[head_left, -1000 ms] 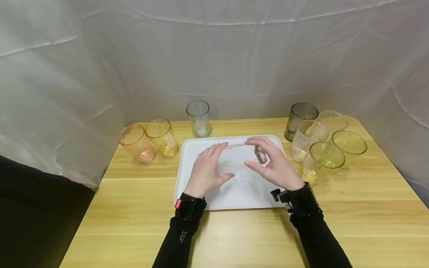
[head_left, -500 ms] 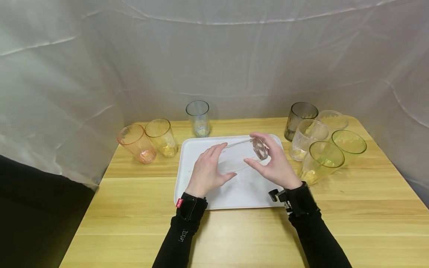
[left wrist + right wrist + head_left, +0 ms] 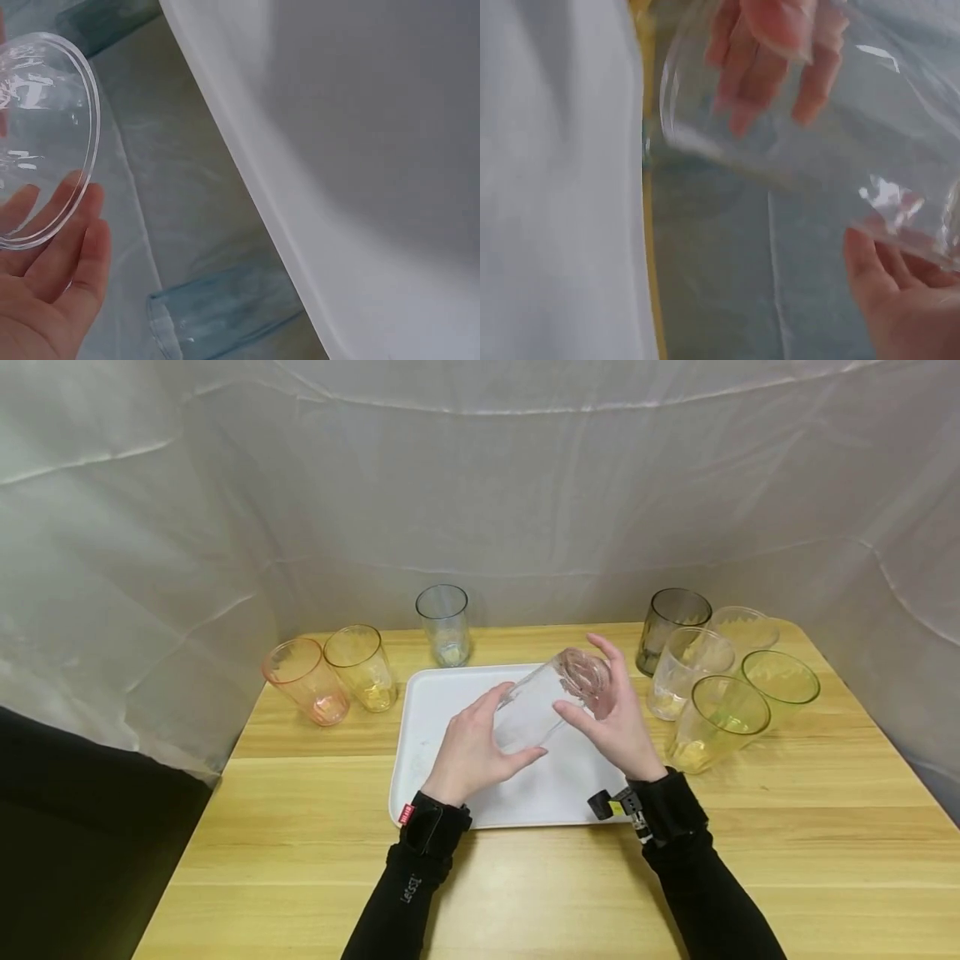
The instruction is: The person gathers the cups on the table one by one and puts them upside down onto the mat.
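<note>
A clear drinking glass (image 3: 528,710) lies tilted in the air between both hands, over the white tray (image 3: 412,777). Its base points up and to the right, its rim toward the left hand. The left hand (image 3: 474,753) grips the rim end, thumb below and fingers above. At the base end the right hand (image 3: 613,722) holds the glass between thumb and fingers. In the left wrist view the round rim of the glass (image 3: 90,150) shows in front of the left fingers (image 3: 79,251). The right wrist view shows the right hand (image 3: 911,300) at the lower wall.
Left of the tray stand an orange glass (image 3: 318,693) and a yellow glass (image 3: 371,681). A blue-grey glass (image 3: 447,639) is behind it. To the right cluster a dark grey glass (image 3: 656,647), clear glasses, a yellow-green glass (image 3: 697,739) and a green glass (image 3: 787,693).
The clear glass has turned so that its base swings up and away, showing more of its bottom. The right hand has risen with it; the left hand has shifted slightly right.
</note>
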A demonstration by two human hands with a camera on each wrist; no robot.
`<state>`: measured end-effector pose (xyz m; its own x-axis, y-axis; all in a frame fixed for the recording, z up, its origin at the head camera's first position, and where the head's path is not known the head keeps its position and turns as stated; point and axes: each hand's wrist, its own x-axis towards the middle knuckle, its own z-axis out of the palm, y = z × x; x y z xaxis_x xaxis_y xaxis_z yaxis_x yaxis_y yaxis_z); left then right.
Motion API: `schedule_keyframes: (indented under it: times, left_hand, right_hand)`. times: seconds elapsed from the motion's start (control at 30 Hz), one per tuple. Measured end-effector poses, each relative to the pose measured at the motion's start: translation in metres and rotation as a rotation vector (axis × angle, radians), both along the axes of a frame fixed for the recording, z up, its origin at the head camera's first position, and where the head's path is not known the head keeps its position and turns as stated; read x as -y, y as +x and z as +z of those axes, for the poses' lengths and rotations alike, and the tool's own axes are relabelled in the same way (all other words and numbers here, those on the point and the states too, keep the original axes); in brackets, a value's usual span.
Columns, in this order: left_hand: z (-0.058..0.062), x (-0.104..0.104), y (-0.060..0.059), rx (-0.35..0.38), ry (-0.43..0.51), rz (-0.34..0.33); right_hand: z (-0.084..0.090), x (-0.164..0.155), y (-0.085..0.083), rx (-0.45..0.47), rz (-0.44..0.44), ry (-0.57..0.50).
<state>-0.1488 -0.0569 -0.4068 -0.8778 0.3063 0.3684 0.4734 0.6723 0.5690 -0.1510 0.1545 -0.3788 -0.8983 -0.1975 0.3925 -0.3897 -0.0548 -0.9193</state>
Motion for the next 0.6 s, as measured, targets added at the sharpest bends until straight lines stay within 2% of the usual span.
schedule_keyframes:
  times: [0.17,0.33,0.5,0.6]
  left_hand:
    - [0.003,-0.005,0.004,0.052,0.047,-0.031]
    - [0.003,-0.011,0.007,0.106,0.035,-0.053]
    - [0.003,-0.014,0.009,0.166,0.01,-0.084]
    - [0.004,-0.015,0.011,0.178,-0.02,-0.089]
  right_hand:
    - [-0.003,0.008,-0.001,0.049,0.036,-0.175]
    - [-0.008,0.014,-0.003,0.101,0.065,-0.302]
    - [-0.01,0.017,-0.004,0.13,0.033,-0.312]
    - [-0.01,0.017,-0.004,0.144,0.014,-0.288]
